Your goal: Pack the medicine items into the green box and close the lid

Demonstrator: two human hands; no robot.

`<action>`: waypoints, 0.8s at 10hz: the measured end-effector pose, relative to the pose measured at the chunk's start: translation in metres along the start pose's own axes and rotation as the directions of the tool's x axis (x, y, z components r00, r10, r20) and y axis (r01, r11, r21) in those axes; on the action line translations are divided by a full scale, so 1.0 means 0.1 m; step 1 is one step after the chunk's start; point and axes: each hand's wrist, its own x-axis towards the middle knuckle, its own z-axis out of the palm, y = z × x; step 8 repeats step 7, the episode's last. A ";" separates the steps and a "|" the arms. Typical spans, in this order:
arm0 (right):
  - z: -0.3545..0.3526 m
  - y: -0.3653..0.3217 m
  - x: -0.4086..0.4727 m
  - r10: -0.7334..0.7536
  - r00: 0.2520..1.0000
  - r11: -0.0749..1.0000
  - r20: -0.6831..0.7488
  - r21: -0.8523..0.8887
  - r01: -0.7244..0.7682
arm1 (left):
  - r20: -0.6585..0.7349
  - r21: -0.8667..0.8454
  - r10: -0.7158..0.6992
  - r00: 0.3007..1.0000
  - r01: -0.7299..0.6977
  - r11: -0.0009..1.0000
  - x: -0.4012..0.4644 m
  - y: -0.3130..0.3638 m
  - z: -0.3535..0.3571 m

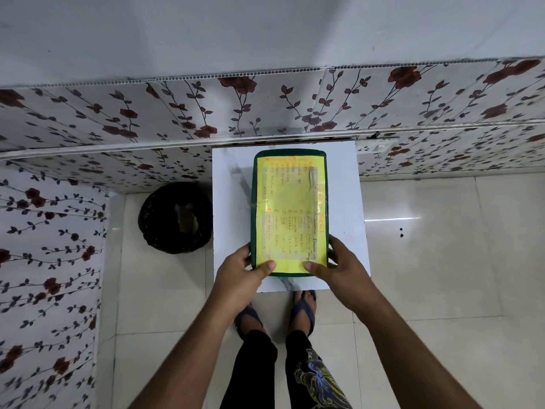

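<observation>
Green box (pixel 289 214) lying lid-down-shut on the white table (pixel 230 202), long axis running near to far. Left hand (pixel 241 270) and right hand (pixel 339 267) clasping its near corners, thumbs on the yellow label (pixel 290 231), equally close; medicine items unseen.

The single head-worn wide-angle camera looks steeply down from close above the small white square table (pixel 227 202), wall at 12 o'clock.
</observation>
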 end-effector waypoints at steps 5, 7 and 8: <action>-0.01 0.00 0.10 -0.032 0.999 0.991 -0.015 -0.129 0.030 | -0.148 0.020 0.029 0.989 -0.026 0.999 0.01 -0.06 0.11; -0.11 -0.35 -0.15 -0.136 0.984 0.953 -0.114 -0.286 0.099 | -0.039 0.090 0.007 0.999 -0.003 0.996 -0.25 0.22 -0.05; -0.11 -0.35 -0.15 -0.136 0.984 0.953 -0.114 -0.286 0.099 | -0.039 0.090 0.007 0.999 -0.003 0.996 -0.25 0.22 -0.05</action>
